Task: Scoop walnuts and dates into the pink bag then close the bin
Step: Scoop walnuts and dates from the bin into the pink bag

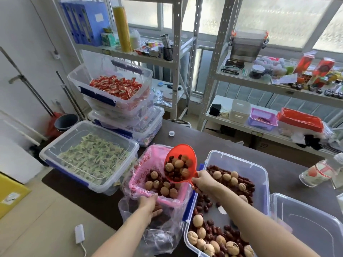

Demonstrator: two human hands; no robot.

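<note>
Left grip (151, 205) clamped on pink bag (148, 164) — right (203, 180) on loaded red scoop (181, 164).

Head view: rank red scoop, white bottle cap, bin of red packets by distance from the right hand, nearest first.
From the right hand:
1. Red scoop: held in that hand, tipped over the pink bag.
2. White bottle cap: on the dark table, beyond the scoop.
3. Bin of red packets: top of the stack, far left at the back.

Both forearms are bare to the elbow, no sleeves showing; left hand (151, 205) and right hand (204, 180) wear nothing
</note>
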